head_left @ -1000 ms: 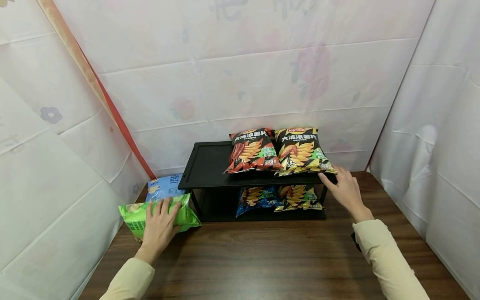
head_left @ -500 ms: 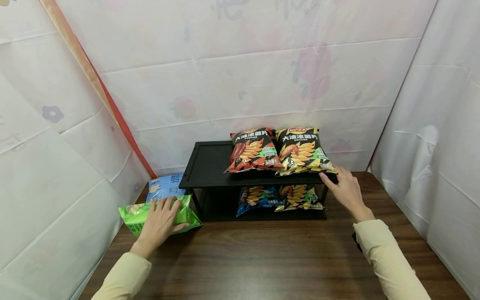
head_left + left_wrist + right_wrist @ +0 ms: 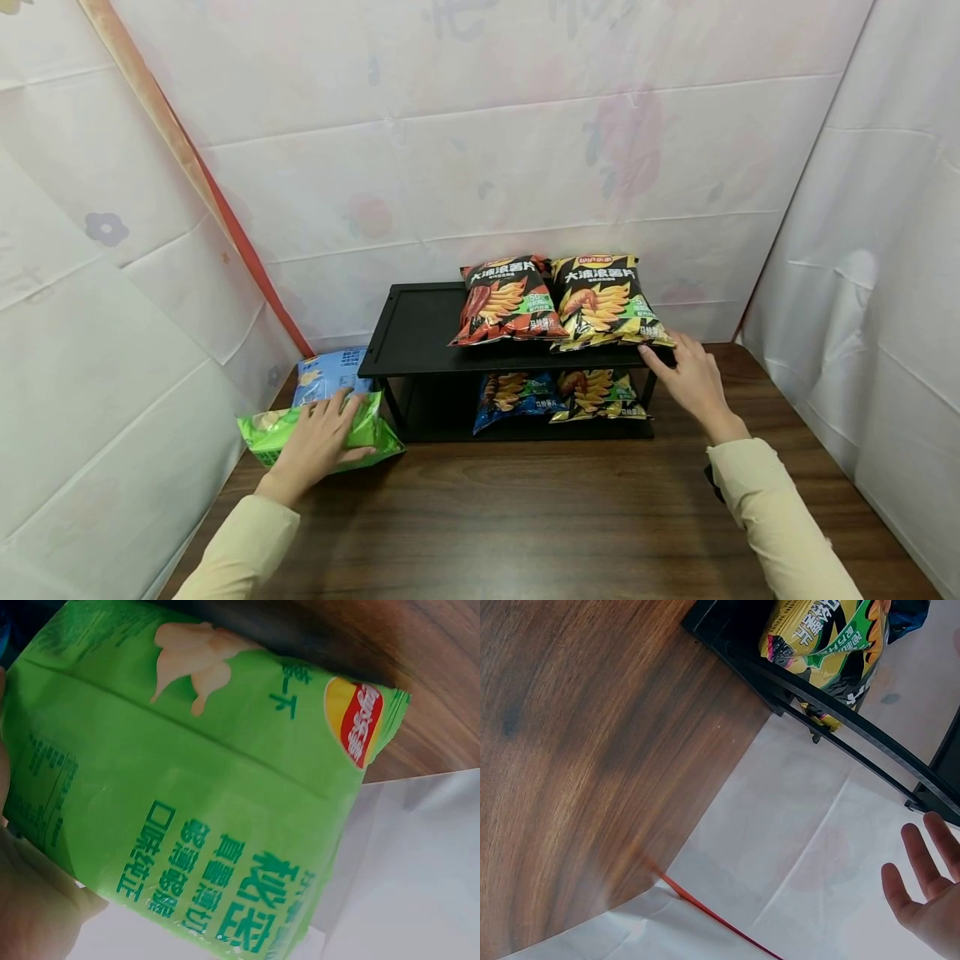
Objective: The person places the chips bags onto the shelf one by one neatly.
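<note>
My left hand (image 3: 315,437) grips a green bag of potato chips (image 3: 262,433) from above, over the table left of the black two-tier rack (image 3: 420,333). The bag's printed side fills most of the left wrist view, with part of the hand at its left edge. My right hand (image 3: 693,379) is at the right front corner of the rack's upper tier, its thumb by the lower edge of a yellow-and-black chip bag (image 3: 600,300). Its fingers (image 3: 922,859) look straight and spread in the right wrist view. A red-and-black chip bag (image 3: 510,304) lies beside the yellow one.
On the lower tier lie a blue chip bag (image 3: 517,398) and another yellow-and-black bag (image 3: 596,396). A light blue bag (image 3: 330,375) lies left of the rack, behind the green one. White cloth walls (image 3: 465,167) enclose the brown wooden table (image 3: 525,517).
My left wrist and sleeve have shifted slightly down and left, and the green bag has tilted a little in the grip. The right hand and the rack stay put.
</note>
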`<state>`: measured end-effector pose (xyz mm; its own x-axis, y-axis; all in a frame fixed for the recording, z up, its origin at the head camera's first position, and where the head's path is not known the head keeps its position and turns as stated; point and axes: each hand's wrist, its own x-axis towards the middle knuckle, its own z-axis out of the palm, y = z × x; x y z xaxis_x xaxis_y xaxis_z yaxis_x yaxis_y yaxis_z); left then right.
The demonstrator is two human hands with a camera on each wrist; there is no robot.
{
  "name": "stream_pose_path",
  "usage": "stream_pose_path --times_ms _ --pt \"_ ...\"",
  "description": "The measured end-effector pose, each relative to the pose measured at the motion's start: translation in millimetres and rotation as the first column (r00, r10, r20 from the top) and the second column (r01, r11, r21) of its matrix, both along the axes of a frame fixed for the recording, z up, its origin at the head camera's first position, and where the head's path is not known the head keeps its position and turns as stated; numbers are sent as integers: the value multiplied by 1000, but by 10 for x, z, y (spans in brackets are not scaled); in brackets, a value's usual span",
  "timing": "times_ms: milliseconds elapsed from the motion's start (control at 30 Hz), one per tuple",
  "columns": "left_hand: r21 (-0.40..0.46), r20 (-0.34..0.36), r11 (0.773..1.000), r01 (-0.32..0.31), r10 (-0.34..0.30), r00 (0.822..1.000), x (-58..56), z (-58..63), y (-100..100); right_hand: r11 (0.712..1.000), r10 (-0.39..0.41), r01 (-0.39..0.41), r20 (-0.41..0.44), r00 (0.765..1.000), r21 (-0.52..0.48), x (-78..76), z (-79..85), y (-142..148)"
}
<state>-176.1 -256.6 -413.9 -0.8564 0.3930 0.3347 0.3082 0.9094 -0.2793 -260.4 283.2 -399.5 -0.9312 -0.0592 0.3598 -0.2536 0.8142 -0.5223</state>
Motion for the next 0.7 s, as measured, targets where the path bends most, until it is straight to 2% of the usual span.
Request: stream_pose_path --times_ms 167,367,567,700 --pt "0 84 999 -36 36 996 8 44 -1 1000 1 -1 -5 1000 0 -3 -2 -2" --pt "57 169 998 -34 24 985 23 77 -5 1000 3 -3 -11 1000 2 -4 -4 0" --pt "95 217 995 -24 3 976 21 79 11 1000 4 -4 -18 1000 5 -1 -2 -1" --pt "91 215 996 -21 0 977 26 70 12 1000 6 -5 -23 1000 6 2 -2 0"
